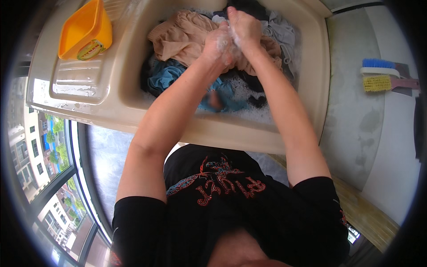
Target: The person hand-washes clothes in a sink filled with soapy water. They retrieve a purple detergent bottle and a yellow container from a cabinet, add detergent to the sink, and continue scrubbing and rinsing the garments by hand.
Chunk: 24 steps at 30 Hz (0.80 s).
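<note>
My left hand (218, 43) and my right hand (246, 29) are pressed together over a wash basin (307, 110), both covered in white suds. Their fingers are curled into a beige garment (181, 36), which has a gathered waistband at its left end. Part of its cloth bulges out to the right, below my right wrist. Beneath my left forearm, a blue-teal garment (166, 76) lies in soapy water. A light grey garment (280, 31) with a thin cord or strap rests to the right of my hands. Dark cloth (250, 8) lies behind them. The fingertips are hidden by foam and cloth.
On the ribbed ledge (80, 80) at the left stands a yellow plastic tub (85, 33) bearing a label. Two scrubbing brushes lie at the right: a blue-bristled brush (379, 65) and a yellow-bristled brush (377, 83). A window (53, 160) is at the lower left.
</note>
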Available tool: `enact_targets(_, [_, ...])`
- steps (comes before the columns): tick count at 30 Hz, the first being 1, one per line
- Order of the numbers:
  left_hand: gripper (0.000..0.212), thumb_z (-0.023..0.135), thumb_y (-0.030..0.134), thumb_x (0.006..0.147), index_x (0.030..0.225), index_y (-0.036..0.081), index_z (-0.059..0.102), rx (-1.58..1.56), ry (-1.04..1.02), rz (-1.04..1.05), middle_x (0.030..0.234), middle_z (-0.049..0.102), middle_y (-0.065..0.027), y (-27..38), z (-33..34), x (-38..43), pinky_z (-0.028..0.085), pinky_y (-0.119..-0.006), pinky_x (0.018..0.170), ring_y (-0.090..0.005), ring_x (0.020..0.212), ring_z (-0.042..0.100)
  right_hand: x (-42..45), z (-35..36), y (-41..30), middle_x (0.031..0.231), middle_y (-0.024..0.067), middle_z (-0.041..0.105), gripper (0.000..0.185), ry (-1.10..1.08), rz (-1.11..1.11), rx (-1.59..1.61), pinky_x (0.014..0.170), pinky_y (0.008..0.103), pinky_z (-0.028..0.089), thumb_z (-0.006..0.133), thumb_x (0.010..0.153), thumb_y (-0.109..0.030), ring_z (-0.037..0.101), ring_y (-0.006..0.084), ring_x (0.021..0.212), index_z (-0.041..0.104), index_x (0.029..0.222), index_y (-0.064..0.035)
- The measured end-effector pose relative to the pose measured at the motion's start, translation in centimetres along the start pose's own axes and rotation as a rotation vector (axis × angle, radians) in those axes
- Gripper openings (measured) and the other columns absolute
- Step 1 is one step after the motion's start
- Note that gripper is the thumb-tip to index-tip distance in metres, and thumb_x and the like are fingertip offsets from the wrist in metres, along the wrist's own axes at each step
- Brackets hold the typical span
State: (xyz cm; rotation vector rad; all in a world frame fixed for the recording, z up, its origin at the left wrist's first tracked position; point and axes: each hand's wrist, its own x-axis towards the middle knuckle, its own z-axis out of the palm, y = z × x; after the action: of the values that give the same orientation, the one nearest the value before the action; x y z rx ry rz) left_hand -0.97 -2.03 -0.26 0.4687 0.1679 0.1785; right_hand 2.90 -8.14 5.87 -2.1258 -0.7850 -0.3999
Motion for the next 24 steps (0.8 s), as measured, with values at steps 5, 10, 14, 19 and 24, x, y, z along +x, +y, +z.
enact_targets(5, [0.021, 0.045, 0.027, 0.092, 0.090, 0.009, 0.055, -0.087, -0.160, 0.058, 0.082, 0.054, -0.0024, 0.7, -0.1, 0.6, 0.043, -0.033, 0.063, -0.0177, 0.075, 0.052, -0.8, -0.3, -1.4, 0.067, 0.0164, 0.060, 0.026, -0.022, -0.249, -0.001, 0.054, 0.0410, 0.048, 0.055, 0.087, -0.030, 0.059, 0.0342, 0.058, 0.063, 0.075, -0.0090])
enact_targets(10, [0.017, 0.055, 0.020, 0.089, 0.082, 0.005, 0.054, 0.054, 0.461, -0.027, 0.077, 0.054, -0.0042, 0.7, 3.2, 0.3, 0.041, -0.034, 0.055, -0.0207, 0.064, 0.050, 0.4, -0.3, 0.4, 0.068, 0.0151, 0.062, 0.024, -0.013, 0.070, -0.148, 0.056, 0.0421, 0.050, 0.055, 0.084, -0.029, 0.061, 0.0344, 0.058, 0.064, 0.070, -0.0121])
enact_targets(14, [0.020, 0.052, 0.024, 0.091, 0.089, 0.005, 0.057, 0.172, 0.362, 0.053, 0.087, 0.057, -0.0065, 0.6, 3.8, -0.2, 0.043, -0.039, 0.066, -0.0220, 0.077, 0.053, -0.4, -0.4, -1.2, 0.065, 0.0131, 0.062, 0.030, -0.007, -0.283, -0.002, 0.057, 0.0407, 0.050, 0.050, 0.088, -0.031, 0.060, 0.0330, 0.059, 0.064, 0.071, -0.0112])
enact_targets(19, [0.023, 0.047, 0.027, 0.093, 0.089, 0.007, 0.058, 0.106, 0.244, 0.000, 0.084, 0.058, -0.0076, 0.3, 1.4, 0.6, 0.046, -0.038, 0.066, -0.0224, 0.073, 0.057, 0.1, -0.6, -0.3, 0.066, 0.0160, 0.060, 0.035, -0.113, 0.047, -0.163, 0.057, 0.0414, 0.048, 0.048, 0.090, -0.035, 0.059, 0.0352, 0.062, 0.060, 0.070, -0.0079])
enact_targets(24, [0.021, 0.039, 0.028, 0.095, 0.094, 0.014, 0.053, -0.339, -0.255, 0.115, 0.083, 0.054, -0.0013, -0.1, 1.1, -0.2, 0.044, -0.028, 0.067, -0.0156, 0.079, 0.053, -0.8, -1.3, -2.1, 0.073, 0.0170, 0.062, 0.021, -0.038, -0.294, -0.059, 0.057, 0.0407, 0.048, 0.056, 0.085, -0.025, 0.060, 0.0336, 0.064, 0.063, 0.076, -0.0086])
